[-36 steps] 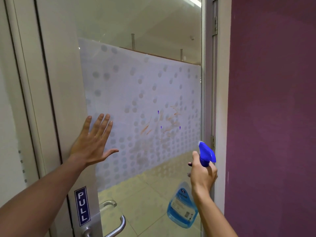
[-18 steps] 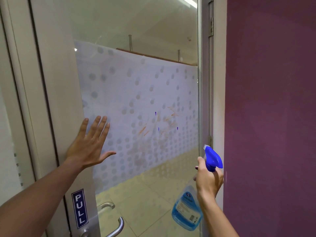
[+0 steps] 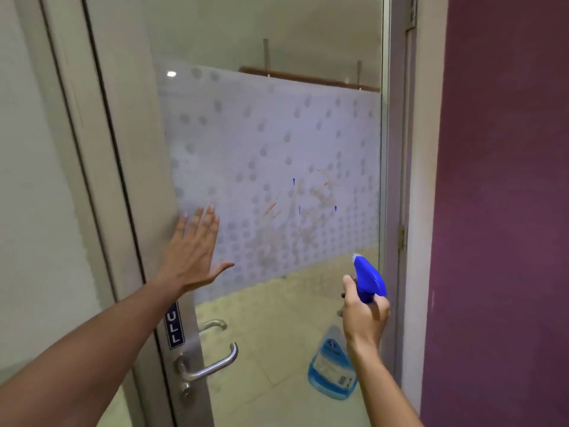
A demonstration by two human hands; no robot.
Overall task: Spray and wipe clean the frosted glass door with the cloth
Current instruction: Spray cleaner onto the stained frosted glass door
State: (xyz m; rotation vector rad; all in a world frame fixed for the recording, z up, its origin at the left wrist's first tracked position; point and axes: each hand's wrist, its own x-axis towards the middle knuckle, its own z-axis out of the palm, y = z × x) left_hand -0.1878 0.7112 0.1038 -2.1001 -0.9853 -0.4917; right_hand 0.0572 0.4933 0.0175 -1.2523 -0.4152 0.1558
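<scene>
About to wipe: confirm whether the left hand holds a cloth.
No, the left hand lies flat and bare on the door; no cloth shows.

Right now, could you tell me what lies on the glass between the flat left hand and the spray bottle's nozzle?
In the head view, frosted dotted film smeared with orange and blue marks.

left hand (image 3: 192, 260) flat, fingers spread, right hand (image 3: 365, 312) clenched

The view now takes in more of the door's lower part: the whole lever handle (image 3: 212, 363) and its lock show, where before only its top showed. The left hand (image 3: 192, 257) now covers the top of the PULL sign (image 3: 174, 326). The spray bottle (image 3: 341, 349) sits further from the door's right edge.
</scene>
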